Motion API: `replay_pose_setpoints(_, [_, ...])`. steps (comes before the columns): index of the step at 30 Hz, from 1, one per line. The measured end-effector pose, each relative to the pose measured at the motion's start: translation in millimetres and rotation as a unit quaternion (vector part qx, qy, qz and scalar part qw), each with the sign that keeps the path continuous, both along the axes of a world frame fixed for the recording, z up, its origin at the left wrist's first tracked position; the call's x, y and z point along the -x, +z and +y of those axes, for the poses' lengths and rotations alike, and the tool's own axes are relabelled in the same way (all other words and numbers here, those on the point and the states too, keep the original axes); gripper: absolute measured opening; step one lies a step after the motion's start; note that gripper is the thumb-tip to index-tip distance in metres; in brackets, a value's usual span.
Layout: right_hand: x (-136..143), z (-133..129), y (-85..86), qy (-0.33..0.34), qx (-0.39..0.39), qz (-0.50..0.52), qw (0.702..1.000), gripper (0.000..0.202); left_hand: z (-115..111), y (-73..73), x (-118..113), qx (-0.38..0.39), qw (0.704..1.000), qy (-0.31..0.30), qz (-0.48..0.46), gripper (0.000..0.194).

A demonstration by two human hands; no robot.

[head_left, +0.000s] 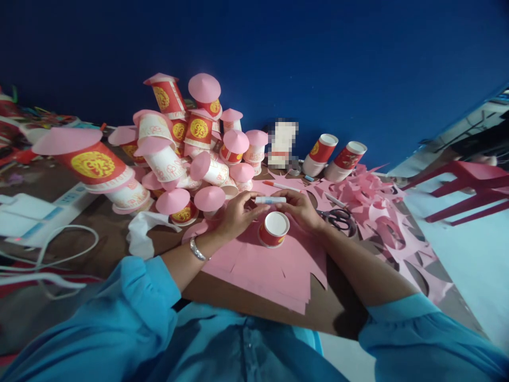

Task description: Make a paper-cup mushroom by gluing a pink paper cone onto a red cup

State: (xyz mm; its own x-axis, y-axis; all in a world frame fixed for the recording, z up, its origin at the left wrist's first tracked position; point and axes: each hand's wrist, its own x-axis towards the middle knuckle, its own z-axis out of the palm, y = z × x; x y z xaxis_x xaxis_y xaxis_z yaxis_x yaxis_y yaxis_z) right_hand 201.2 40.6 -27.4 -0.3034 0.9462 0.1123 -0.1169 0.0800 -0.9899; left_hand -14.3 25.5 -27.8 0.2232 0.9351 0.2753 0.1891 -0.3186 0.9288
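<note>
Between my two hands lies a small white tube with a blue label, which looks like a glue stick [270, 200]. The fingers of my left hand [238, 213] pinch its left end, and those of my right hand [304, 209] its right end. Just below the tube, a red and white paper cup [274, 229] stands upside down, its pale round base facing up. The cup rests on pink paper sheets [258, 276] with cut edges. Close to my right wrist are black-handled scissors [338, 218], partly hidden.
Paper cups topped with pink cones [199, 127] are piled at the back left. Two cup stacks [320, 154] lean near the blue wall. Pink offcuts [369, 191] cover the right side. A white power strip [67, 204] with cables lies left; a red stool [465, 183] stands right.
</note>
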Motion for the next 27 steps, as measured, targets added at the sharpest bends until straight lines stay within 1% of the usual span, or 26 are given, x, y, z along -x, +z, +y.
replay_pose_setpoints(4, [-6,6,2.2,-0.053,0.011,0.08,0.995,0.039,2,1.2,4,0.041,0.996,-0.057,-0.046,0.062])
replay_pose_setpoints(7, [-10,8,6.0,-0.082,0.003,0.126,0.989,0.042,0,3.5,10,0.028,0.988,-0.144,-0.049,0.075])
replay_pose_setpoints(10, [-10,8,8.6,-0.091,-0.003,0.149,0.985,0.046,-5,7.4,13,0.024,0.974,-0.223,0.022,0.091])
replay_pose_setpoints(12, [-10,8,9.2,-0.087,0.013,0.161,0.983,0.045,-9,11.0,12,0.015,0.966,-0.245,0.086,0.101])
replay_pose_setpoints(13, [-10,7,9.4,-0.082,0.025,0.167,0.982,0.045,-12,13.1,10,0.004,0.963,-0.243,0.118,0.099])
replay_pose_setpoints(15, [-10,6,10.0,-0.073,0.04,0.175,0.981,0.043,-15,17.4,7,-0.018,0.959,-0.225,0.172,0.084])
replay_pose_setpoints(17, [-10,6,11.6,-0.07,0.037,0.176,0.981,0.042,-17,20.3,4,-0.037,0.961,-0.196,0.193,0.068])
replay_pose_setpoints(18, [-9,6,12.8,-0.074,0.03,0.176,0.981,0.041,-16,20.7,4,-0.05,0.965,-0.176,0.19,0.063])
replay_pose_setpoints(21, [-9,5,17.8,-0.101,-0.005,0.175,0.979,0.037,-13,16.9,4,-0.11,0.974,-0.101,0.167,0.059])
replay_pose_setpoints(24, [-7,3,23.5,-0.114,-0.038,0.17,0.978,0.036,-11,11.2,4,-0.152,0.974,-0.052,0.162,0.057])
replay_pose_setpoints(25, [-7,1,25.2,-0.112,-0.041,0.167,0.979,0.037,-11,10.4,4,-0.153,0.973,-0.044,0.165,0.057])
replay_pose_setpoints(27, [-6,-1,28.0,-0.107,-0.039,0.16,0.981,0.037,-12,11.2,3,-0.13,0.974,-0.037,0.181,0.062])
